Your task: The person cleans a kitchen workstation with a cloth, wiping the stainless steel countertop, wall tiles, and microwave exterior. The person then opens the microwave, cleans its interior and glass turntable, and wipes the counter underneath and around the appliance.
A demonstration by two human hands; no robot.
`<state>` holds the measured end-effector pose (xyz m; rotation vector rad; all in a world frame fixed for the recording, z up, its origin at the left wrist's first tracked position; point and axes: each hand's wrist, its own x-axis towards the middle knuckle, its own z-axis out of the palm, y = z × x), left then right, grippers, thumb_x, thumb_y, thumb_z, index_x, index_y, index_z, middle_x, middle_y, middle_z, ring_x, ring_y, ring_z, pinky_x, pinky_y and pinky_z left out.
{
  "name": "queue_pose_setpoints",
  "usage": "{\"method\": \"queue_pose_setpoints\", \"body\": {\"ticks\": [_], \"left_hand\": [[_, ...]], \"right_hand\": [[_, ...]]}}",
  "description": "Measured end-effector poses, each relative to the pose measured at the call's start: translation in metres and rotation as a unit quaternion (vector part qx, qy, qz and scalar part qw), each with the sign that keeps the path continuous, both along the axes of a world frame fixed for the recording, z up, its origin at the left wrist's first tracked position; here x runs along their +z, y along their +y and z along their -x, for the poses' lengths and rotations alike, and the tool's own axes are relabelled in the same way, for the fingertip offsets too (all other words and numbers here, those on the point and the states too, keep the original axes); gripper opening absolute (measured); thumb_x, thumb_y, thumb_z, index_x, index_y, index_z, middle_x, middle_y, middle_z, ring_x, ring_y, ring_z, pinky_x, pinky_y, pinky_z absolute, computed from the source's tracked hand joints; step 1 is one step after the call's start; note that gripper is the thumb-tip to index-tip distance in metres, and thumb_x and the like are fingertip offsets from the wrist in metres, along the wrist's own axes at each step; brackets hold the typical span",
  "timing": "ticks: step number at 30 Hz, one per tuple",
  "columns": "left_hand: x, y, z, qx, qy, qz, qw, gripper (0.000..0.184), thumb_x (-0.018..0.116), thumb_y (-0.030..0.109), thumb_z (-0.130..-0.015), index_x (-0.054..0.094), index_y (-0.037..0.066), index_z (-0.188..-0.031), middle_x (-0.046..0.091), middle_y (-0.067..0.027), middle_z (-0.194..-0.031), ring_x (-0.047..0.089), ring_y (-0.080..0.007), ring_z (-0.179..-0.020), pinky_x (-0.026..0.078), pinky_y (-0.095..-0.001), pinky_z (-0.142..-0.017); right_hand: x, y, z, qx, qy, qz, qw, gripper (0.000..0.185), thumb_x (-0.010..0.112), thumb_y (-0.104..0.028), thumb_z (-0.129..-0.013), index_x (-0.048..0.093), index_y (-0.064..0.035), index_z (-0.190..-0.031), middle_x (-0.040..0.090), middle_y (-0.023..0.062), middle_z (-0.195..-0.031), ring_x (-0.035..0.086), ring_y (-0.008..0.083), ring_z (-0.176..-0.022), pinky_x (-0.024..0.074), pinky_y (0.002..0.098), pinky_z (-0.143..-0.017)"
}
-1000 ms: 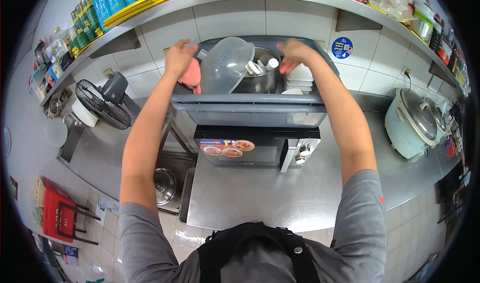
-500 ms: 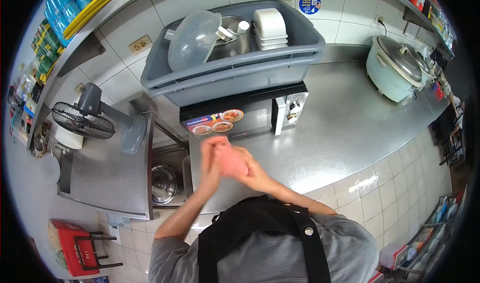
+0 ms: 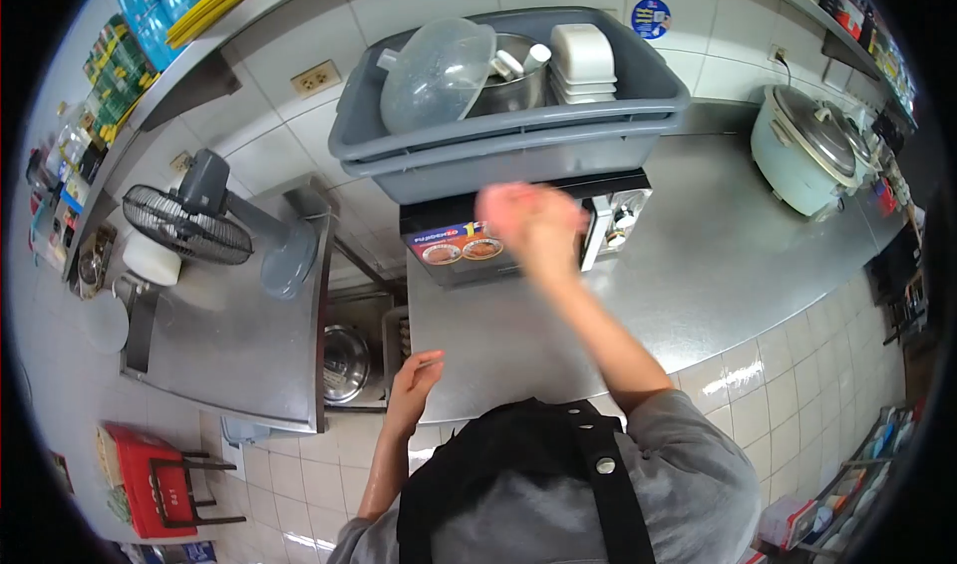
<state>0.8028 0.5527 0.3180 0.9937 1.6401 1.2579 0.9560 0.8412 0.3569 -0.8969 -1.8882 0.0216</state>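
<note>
Holding pink cloth [image 3: 498, 209] beneath its fingers [image 3: 548, 210], the right hand [image 3: 547, 239] blurs.

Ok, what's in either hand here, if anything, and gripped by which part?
The right hand holds a pink cloth; motion blur hides exactly which part is gripped. The left hand holds nothing.

A white tiled wall [image 3: 434, 0] backs a stainless-steel table [image 3: 698, 205] at center right and a second steel table [image 3: 229, 335] at left. A metal shelf [image 3: 227, 40] crosses the upper left; pale floor tiles [image 3: 783, 360] reflect light at lower right.
</note>
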Motion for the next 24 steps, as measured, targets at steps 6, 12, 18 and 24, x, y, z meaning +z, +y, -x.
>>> {"method": "queue_pose_setpoints", "body": {"ticks": [6, 12, 18, 24], "left_hand": [[0.011, -0.002, -0.01, 0.0, -0.033, 0.001, 0.999, 0.029, 0.056, 0.017, -0.096, 0.058, 0.003, -0.121, 0.062, -0.0081, -0.119, 0.06, -0.0183, -0.108, 0.046, -0.0312, -0.091], [-0.012, -0.015, -0.008, 0.008, -0.059, 0.01, 0.998, 0.027, 0.056, 0.016, -0.096, 0.058, 0.003, -0.12, 0.062, -0.0078, -0.118, 0.06, -0.0177, -0.106, 0.047, -0.0318, -0.089], [-0.02, -0.02, -0.003, 0.013, -0.043, 0.01, 0.999, 0.026, 0.057, 0.017, -0.096, 0.06, 0.003, -0.117, 0.063, -0.0074, -0.115, 0.061, -0.018, -0.104, 0.047, -0.0305, -0.087], [-0.014, -0.002, -0.011, -0.013, 0.008, 0.013, 1.0, 0.024, 0.061, 0.014, -0.096, 0.06, 0.001, -0.116, 0.065, -0.0078, -0.111, 0.062, -0.0165, -0.1, 0.047, -0.0294, -0.089]], "right_hand": [[0.016, -0.039, 0.096, 0.139, -0.071, -0.069, 0.985, 0.038, 0.063, -0.016, -0.074, 0.063, -0.0002, -0.109, 0.06, 0.0212, -0.104, 0.058, 0.0369, -0.1, 0.0448, 0.0443, -0.09], [0.018, 0.008, -0.039, -0.033, 0.049, -0.008, 0.998, 0.029, 0.074, -0.013, -0.076, 0.064, 0.0019, -0.099, 0.055, 0.0183, -0.109, 0.061, 0.0376, -0.089, 0.0521, 0.0436, -0.074], [0.056, 0.029, -0.087, -0.123, 0.213, 0.063, 0.967, 0.035, 0.06, -0.012, -0.084, 0.053, -0.0006, -0.116, 0.047, 0.0217, -0.112, 0.057, 0.0448, -0.093, 0.0485, 0.0495, -0.077], [0.007, -0.007, 0.038, 0.111, 0.131, 0.045, 0.984, 0.037, 0.064, -0.007, -0.082, 0.054, -0.0042, -0.117, 0.045, 0.0227, -0.115, 0.053, 0.0435, -0.101, 0.047, 0.0463, -0.084]]}}
